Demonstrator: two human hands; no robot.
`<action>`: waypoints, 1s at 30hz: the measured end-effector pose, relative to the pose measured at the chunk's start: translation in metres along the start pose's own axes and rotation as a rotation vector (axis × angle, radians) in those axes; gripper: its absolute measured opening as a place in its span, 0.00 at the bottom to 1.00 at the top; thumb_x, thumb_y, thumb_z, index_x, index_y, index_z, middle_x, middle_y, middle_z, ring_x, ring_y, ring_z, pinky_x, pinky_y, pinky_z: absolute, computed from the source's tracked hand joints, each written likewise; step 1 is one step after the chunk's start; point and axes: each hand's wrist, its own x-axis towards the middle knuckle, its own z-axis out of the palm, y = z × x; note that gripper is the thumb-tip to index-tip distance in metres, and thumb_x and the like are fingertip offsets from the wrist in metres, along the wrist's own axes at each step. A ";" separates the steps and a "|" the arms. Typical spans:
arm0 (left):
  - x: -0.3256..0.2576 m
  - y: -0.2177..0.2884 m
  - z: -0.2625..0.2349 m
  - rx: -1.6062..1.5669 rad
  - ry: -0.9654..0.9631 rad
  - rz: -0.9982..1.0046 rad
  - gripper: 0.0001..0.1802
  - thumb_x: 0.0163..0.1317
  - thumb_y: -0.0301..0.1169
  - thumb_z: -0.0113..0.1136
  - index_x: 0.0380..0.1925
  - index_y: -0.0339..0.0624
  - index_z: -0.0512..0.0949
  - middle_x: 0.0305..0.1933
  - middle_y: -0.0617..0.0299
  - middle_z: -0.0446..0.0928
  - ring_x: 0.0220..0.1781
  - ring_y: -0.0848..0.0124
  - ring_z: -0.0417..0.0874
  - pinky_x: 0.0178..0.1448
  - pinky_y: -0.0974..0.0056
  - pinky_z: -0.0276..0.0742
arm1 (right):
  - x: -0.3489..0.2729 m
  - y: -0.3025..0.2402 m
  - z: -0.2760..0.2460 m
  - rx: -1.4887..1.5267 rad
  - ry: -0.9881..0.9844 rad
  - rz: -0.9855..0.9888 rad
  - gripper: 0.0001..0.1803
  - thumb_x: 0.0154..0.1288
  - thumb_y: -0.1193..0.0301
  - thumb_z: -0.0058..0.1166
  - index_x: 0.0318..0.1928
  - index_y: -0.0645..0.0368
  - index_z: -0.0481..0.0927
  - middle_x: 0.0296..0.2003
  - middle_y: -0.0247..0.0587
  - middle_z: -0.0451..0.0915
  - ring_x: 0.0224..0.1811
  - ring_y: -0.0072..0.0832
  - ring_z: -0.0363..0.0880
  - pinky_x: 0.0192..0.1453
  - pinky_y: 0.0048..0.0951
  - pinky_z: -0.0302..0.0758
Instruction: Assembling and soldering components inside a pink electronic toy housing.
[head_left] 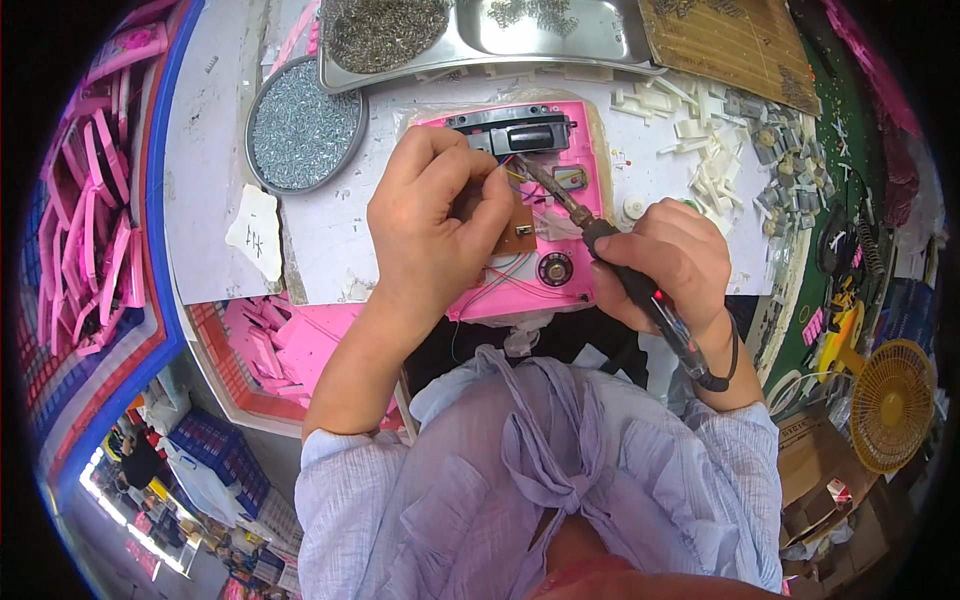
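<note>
In front of me lies a pink plastic housing (pixel 583 220). It holds a brown circuit board (pixel 521 240), a small round speaker (pixel 555 268), thin coloured wires and a black plastic part (pixel 530 137) across its far end. My right hand (pixel 668 262) grips a soldering iron (pixel 632 275) with a small red light on its handle. The iron slants to the far left, its tip by the wires beside the black part. My left hand (pixel 440 215) is closed in a pinch over the housing's left side, next to the board. What its fingertips hold is hidden.
Silver screws fill a round dish (pixel 305 125) at left. Behind stands a metal tray (pixel 470 60) with springs. White plastic parts (pixel 705 150) and grey pieces lie at right, near a yellow fan (pixel 892 405). Pink parts (pixel 95 230) fill a bin at far left.
</note>
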 end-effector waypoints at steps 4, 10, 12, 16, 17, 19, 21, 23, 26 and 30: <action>0.000 0.001 0.000 -0.016 0.007 0.002 0.05 0.52 0.20 0.71 0.29 0.37 0.83 0.33 0.59 0.76 0.30 0.66 0.80 0.33 0.64 0.78 | -0.001 0.001 -0.002 -0.027 -0.033 -0.015 0.23 0.42 0.80 0.73 0.42 0.55 0.82 0.19 0.31 0.71 0.17 0.29 0.69 0.23 0.30 0.63; 0.000 0.001 0.001 -0.001 0.002 0.016 0.05 0.52 0.19 0.71 0.28 0.37 0.82 0.33 0.58 0.76 0.29 0.67 0.80 0.32 0.65 0.78 | 0.000 -0.002 -0.004 -0.022 -0.035 -0.007 0.24 0.41 0.81 0.72 0.43 0.55 0.82 0.18 0.31 0.71 0.17 0.30 0.69 0.23 0.30 0.63; 0.000 0.002 0.001 0.004 -0.002 0.007 0.05 0.52 0.20 0.71 0.28 0.37 0.82 0.33 0.59 0.76 0.29 0.67 0.80 0.32 0.64 0.78 | -0.001 -0.001 -0.004 -0.021 -0.035 -0.006 0.24 0.41 0.81 0.72 0.43 0.55 0.81 0.18 0.31 0.71 0.17 0.30 0.69 0.23 0.29 0.63; 0.000 0.002 0.001 0.021 -0.003 0.014 0.05 0.52 0.20 0.71 0.27 0.37 0.82 0.33 0.59 0.76 0.30 0.67 0.80 0.33 0.64 0.78 | 0.001 -0.002 -0.004 -0.024 -0.041 0.000 0.24 0.41 0.81 0.72 0.43 0.55 0.81 0.18 0.31 0.71 0.17 0.30 0.69 0.23 0.29 0.64; 0.000 0.002 0.001 0.020 0.002 0.017 0.06 0.52 0.20 0.71 0.28 0.37 0.82 0.33 0.59 0.76 0.30 0.67 0.80 0.33 0.64 0.78 | 0.001 -0.002 -0.004 -0.025 -0.040 0.001 0.24 0.41 0.81 0.72 0.43 0.55 0.81 0.18 0.31 0.71 0.17 0.30 0.69 0.23 0.29 0.64; 0.000 0.000 0.001 0.017 0.013 0.025 0.06 0.52 0.20 0.71 0.28 0.37 0.82 0.33 0.59 0.76 0.30 0.66 0.80 0.33 0.64 0.78 | 0.001 -0.003 -0.005 -0.027 -0.036 0.004 0.24 0.41 0.81 0.72 0.43 0.55 0.81 0.18 0.31 0.71 0.17 0.30 0.69 0.23 0.29 0.64; -0.001 0.000 0.002 0.028 0.016 0.020 0.06 0.51 0.20 0.72 0.28 0.37 0.83 0.33 0.58 0.76 0.30 0.66 0.80 0.33 0.63 0.78 | 0.000 -0.004 -0.006 -0.029 -0.031 0.014 0.24 0.41 0.81 0.72 0.43 0.54 0.81 0.18 0.30 0.71 0.17 0.29 0.68 0.23 0.29 0.63; -0.002 0.000 0.002 0.035 0.017 0.013 0.06 0.52 0.20 0.72 0.29 0.37 0.83 0.33 0.58 0.76 0.30 0.65 0.80 0.33 0.63 0.77 | -0.002 -0.003 -0.007 -0.023 -0.026 0.022 0.24 0.41 0.81 0.72 0.43 0.54 0.82 0.18 0.30 0.71 0.17 0.29 0.68 0.23 0.30 0.63; -0.003 0.000 0.000 0.046 0.022 0.011 0.06 0.52 0.20 0.72 0.30 0.37 0.84 0.34 0.58 0.76 0.30 0.66 0.80 0.33 0.63 0.77 | -0.003 -0.003 -0.008 -0.006 -0.017 0.030 0.24 0.41 0.82 0.72 0.43 0.54 0.82 0.18 0.30 0.71 0.17 0.29 0.68 0.23 0.30 0.63; -0.006 0.000 0.000 0.061 0.049 0.033 0.07 0.54 0.20 0.72 0.33 0.37 0.85 0.35 0.58 0.77 0.30 0.68 0.80 0.32 0.64 0.77 | -0.002 -0.004 -0.008 0.008 0.000 0.039 0.24 0.42 0.82 0.72 0.43 0.54 0.82 0.18 0.30 0.71 0.17 0.29 0.68 0.23 0.30 0.63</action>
